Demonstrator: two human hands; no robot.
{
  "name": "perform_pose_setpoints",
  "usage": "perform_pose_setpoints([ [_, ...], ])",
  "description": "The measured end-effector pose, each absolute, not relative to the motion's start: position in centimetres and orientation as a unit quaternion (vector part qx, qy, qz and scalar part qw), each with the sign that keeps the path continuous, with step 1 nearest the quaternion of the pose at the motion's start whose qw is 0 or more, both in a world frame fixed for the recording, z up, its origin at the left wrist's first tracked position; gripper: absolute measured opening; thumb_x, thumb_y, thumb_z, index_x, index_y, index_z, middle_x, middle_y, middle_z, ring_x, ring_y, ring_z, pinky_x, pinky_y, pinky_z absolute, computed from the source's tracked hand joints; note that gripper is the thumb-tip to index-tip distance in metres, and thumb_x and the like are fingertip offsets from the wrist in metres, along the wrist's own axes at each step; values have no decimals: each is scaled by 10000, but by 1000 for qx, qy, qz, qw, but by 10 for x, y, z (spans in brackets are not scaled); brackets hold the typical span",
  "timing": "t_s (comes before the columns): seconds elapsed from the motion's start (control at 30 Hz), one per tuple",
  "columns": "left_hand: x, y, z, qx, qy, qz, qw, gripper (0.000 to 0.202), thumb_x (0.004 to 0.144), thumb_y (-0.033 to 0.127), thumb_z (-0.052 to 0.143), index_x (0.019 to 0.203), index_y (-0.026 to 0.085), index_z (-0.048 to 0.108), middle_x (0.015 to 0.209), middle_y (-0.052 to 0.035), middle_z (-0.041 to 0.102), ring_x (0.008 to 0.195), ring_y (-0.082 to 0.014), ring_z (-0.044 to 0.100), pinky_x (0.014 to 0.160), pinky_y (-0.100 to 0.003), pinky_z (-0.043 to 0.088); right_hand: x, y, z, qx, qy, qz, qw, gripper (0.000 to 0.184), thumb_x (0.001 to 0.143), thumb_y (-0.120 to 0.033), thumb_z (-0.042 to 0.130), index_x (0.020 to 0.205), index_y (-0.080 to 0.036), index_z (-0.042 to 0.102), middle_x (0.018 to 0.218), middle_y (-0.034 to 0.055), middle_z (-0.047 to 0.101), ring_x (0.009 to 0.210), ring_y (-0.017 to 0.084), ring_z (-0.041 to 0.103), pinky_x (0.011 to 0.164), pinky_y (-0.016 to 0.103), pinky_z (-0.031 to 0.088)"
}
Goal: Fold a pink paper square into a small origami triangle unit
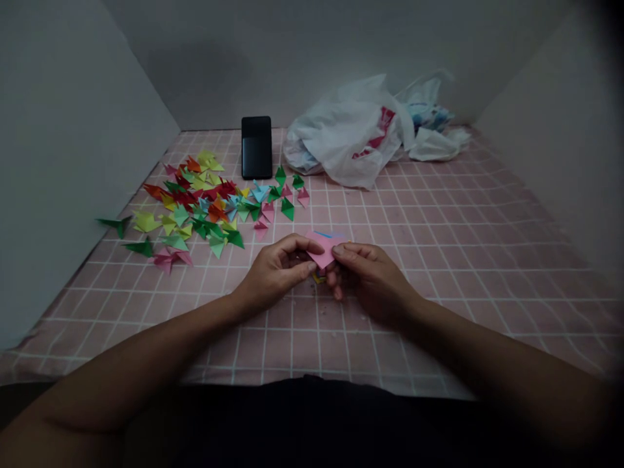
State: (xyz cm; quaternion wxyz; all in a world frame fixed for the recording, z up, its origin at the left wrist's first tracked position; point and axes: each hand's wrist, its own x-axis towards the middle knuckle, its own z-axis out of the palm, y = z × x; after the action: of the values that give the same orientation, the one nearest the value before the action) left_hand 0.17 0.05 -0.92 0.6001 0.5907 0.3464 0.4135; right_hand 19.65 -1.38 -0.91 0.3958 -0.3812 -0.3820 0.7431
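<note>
A small piece of pink paper is held up over the middle of the table, its lower corner pointing down. My left hand pinches its left side between thumb and fingers. From the other side, my right hand grips the right edge with thumb and forefinger, its other fingers curled underneath. Behind and below the paper, bits of blue and yellow show, mostly hidden by the paper and my fingers. To the left lies a spread of folded paper cranes in green, red, yellow, orange, blue and pink.
A black phone lies beyond the cranes. At the back stands a crumpled white plastic bag with red print, beside a smaller white and blue package. The table has a pink checked cloth, with pale walls on three sides.
</note>
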Motion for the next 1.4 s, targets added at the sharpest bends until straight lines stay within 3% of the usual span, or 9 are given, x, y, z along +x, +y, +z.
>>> perform_pose_setpoints([
  [0.27, 3, 0, -7, 604, 367, 409, 577, 166, 792, 175, 693, 956, 152, 685, 941, -52, 692, 864, -158, 672, 792, -277, 555, 196, -14, -9, -390, -402, 728, 395, 305, 902, -399, 679, 713, -159, 674, 619, 8, 679, 450, 87, 593, 463, 206, 473],
  [0.7, 1, -1, -10, 733, 334, 462, 371, 74, 841, 121, 727, 832, 180, 684, 862, -25, 679, 814, -134, 652, 725, -238, 529, 194, -18, -5, -384, -431, 704, 415, 271, 867, -403, 727, 755, -168, 652, 657, -4, 664, 484, 89, 589, 494, 214, 472],
  [0.87, 2, 0, -12, 727, 336, 459, 384, 89, 833, 101, 724, 833, 184, 692, 858, -22, 678, 811, -136, 647, 720, -245, 516, 195, -17, -1, -400, -424, 695, 421, 231, 831, -329, 758, 730, -170, 626, 687, -14, 659, 499, 69, 568, 513, 200, 444],
  [1.07, 3, -2, -8, 669, 358, 454, 468, 38, 859, 178, 703, 832, 165, 678, 842, -32, 677, 781, -137, 653, 718, -257, 536, 194, -17, -4, -403, -436, 684, 424, 195, 812, -293, 751, 702, -170, 646, 655, -16, 654, 492, 80, 564, 509, 216, 438],
  [1.4, 5, -2, -11, 635, 357, 475, 494, 77, 814, 190, 705, 769, 174, 644, 848, -28, 674, 816, -141, 648, 759, -276, 533, 195, -17, -6, -389, -425, 702, 419, 134, 792, -223, 724, 674, -171, 688, 629, -16, 658, 492, 84, 560, 518, 228, 428],
])
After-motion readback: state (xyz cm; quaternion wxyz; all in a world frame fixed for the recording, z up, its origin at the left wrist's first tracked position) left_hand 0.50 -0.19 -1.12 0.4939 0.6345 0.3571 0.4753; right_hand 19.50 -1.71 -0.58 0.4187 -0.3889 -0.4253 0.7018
